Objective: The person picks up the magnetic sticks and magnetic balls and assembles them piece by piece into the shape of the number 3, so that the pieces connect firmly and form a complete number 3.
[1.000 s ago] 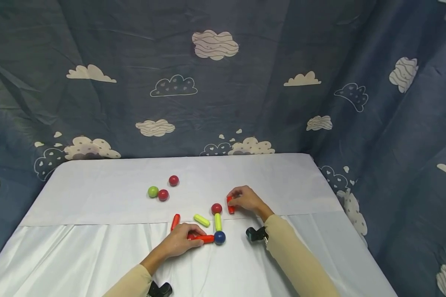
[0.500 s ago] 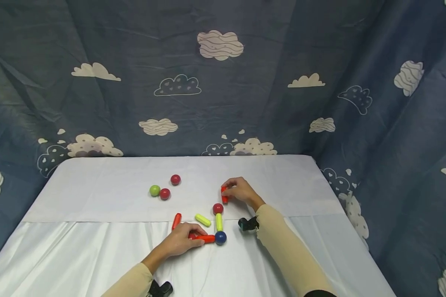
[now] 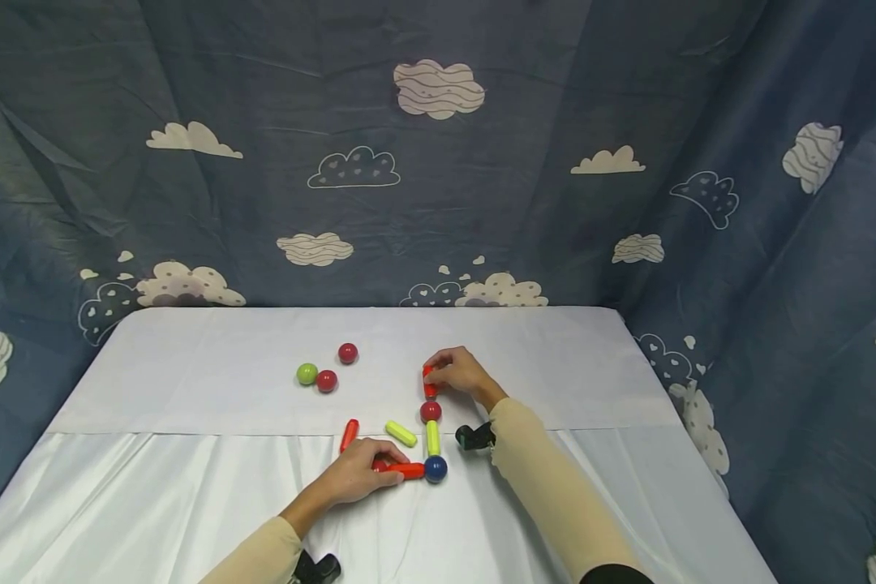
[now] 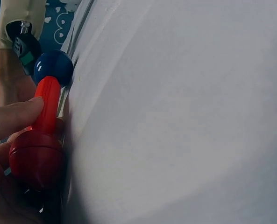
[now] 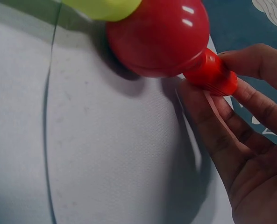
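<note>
My left hand (image 3: 354, 472) grips a red rod (image 4: 47, 105) between thumb and fingers. One end of that rod meets a blue ball (image 3: 435, 469), the other a red ball (image 4: 35, 158) partly covered by the hand in the head view. From the blue ball a yellow-green rod (image 3: 433, 438) runs away to a second red ball (image 3: 431, 411). Beyond this ball, my right hand (image 3: 458, 371) pinches another red rod (image 3: 429, 383). In the right wrist view the near end of the pinched rod (image 5: 212, 73) is right at the ball, in line with it.
Another red rod (image 3: 349, 435) lies just behind the left hand, beside a loose yellow-green rod (image 3: 401, 433). Farther back on the white-covered table (image 3: 190, 381) are a green ball (image 3: 307, 374) and two red balls, one beside it (image 3: 326, 381). A dark blue curtain (image 3: 482, 203) hangs behind.
My right hand has carried its red rod leftward, from beside the far red ball to just beyond it, in line with the yellow-green rod. The left hand keeps its grip in place.
</note>
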A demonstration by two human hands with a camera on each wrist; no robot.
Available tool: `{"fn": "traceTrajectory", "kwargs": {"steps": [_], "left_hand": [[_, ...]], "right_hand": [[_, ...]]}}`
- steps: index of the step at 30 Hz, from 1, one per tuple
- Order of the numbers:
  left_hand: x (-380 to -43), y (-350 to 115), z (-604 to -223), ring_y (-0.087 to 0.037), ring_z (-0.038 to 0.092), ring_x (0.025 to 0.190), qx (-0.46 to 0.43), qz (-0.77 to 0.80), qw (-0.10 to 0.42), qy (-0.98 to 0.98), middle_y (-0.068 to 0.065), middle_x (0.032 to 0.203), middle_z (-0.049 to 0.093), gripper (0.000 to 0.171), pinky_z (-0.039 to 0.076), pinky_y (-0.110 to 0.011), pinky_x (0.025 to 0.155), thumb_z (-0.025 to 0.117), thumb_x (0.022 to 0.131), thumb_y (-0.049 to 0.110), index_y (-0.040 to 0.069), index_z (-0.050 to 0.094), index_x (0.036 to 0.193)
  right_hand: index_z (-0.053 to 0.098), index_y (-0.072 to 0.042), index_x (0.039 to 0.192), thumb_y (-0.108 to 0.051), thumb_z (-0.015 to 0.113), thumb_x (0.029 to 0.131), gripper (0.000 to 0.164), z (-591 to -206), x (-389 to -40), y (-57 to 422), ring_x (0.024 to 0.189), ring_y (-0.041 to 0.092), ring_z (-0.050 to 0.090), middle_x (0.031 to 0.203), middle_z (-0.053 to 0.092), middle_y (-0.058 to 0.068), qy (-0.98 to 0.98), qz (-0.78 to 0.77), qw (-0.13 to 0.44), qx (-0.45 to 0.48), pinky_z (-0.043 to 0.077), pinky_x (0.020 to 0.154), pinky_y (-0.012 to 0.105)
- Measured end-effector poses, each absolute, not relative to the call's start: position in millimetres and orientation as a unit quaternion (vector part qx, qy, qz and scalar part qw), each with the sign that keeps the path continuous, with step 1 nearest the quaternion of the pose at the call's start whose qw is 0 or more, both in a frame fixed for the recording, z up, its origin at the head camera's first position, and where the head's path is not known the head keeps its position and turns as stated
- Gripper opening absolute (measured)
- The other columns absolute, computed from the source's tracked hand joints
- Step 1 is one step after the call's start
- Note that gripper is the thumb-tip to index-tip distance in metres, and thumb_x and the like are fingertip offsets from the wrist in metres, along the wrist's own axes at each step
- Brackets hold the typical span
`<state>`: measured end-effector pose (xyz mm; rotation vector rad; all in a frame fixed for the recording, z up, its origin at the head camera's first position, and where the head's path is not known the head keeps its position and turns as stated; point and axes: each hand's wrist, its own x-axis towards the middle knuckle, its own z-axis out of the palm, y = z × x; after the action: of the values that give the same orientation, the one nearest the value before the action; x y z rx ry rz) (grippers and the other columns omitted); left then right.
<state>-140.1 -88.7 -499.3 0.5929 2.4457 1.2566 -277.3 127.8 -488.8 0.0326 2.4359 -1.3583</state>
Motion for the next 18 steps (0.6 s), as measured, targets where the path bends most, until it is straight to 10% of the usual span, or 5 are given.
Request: {"fn": "traceTrajectory", "kwargs": {"steps": [18], "left_hand": [[-143.5,-88.8,-502.5,-0.015,0.048,0.084,0.187,0.438,0.180,0.861,0.005,0.090,0.060,0.015,0.037,-0.030,0.073,0.074,0.083,0.017,0.015,0.072,0.099]], "right_hand": [[0.068,-0.004,0.105,-0.010,0.073,0.084,0.022,-493.8,-277.0,127.0,0.075,0.019,0.060,0.092,0.065,0.009,0.838,-0.501,0.217,-0.003,0.054,0.072,0.028]]}}
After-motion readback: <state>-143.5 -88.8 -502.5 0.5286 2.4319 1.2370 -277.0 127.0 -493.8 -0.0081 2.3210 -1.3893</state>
